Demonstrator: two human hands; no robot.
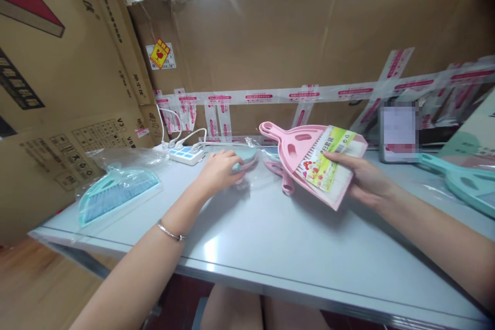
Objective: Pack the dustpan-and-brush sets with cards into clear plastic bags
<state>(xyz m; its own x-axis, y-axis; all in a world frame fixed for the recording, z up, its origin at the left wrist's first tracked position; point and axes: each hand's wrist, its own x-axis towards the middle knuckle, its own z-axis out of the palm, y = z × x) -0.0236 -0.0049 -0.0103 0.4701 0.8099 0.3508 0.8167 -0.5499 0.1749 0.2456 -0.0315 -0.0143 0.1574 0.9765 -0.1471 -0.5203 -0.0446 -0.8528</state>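
My right hand [369, 180] holds a pink dustpan [296, 144] by its wide end, tilted above the table, thumb on top. A white-bristled brush [335, 188] with a printed label [328, 160] lies in the pan. Below the dustpan, a pink handle [286, 183] rests on the table. At the back of the table, my left hand [220, 170] has its fingers curled over the edge of a rounded, pale green and pink thing [247, 153]. The hand hides part of it, and its kind is unclear. Clear plastic lies beside it.
At left, a bagged teal dustpan with a brush [119, 191] lies on the table [247, 237]. A power strip [186, 154] with plugged-in cables sits behind my left hand. A phone [399, 131] stands at back right, near another teal dustpan [464, 180]. Cardboard boxes [251, 46] wall the back.
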